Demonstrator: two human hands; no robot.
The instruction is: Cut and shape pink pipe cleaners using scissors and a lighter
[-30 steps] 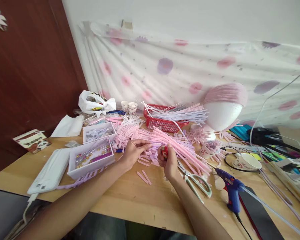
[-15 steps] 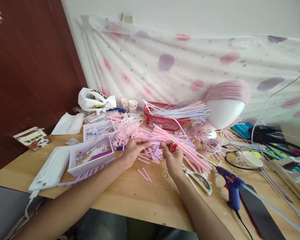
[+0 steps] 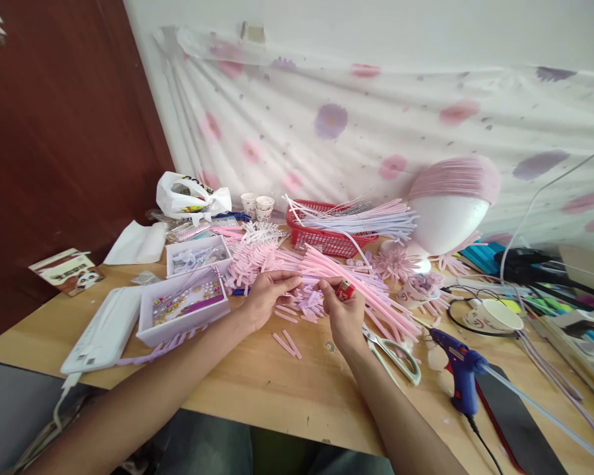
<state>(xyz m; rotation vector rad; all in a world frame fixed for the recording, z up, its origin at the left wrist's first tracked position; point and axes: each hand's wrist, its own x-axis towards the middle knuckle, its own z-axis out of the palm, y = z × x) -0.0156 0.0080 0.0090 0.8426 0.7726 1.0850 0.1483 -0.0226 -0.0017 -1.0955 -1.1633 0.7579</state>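
Observation:
Fingers of my left hand (image 3: 267, 298) are pinched together above a heap of short lilac pipe cleaner pieces (image 3: 311, 301); what lies between the fingertips is too small to make out. My right hand (image 3: 345, 315) is closed around a red lighter (image 3: 345, 290), its fingertips a short gap from the left ones. Long pink pipe cleaners (image 3: 371, 293) lie in a bundle just behind and right of it. Two short pink pieces (image 3: 287, 344) rest on the wood in front of my hands. Scissors (image 3: 396, 356) with pale green handles lie by my right wrist.
A red basket (image 3: 321, 243) of pipe cleaners stands behind. White boxes (image 3: 178, 333) of beads and a white power bank (image 3: 101, 330) are left. At right are a blue glue gun (image 3: 460, 369), a black phone (image 3: 519, 422), paper cups and a white head form (image 3: 445, 227).
The whole view shifts slightly as the head camera moves. Both hands stay nearly in place, the left still pinched and the right still holding the lighter.

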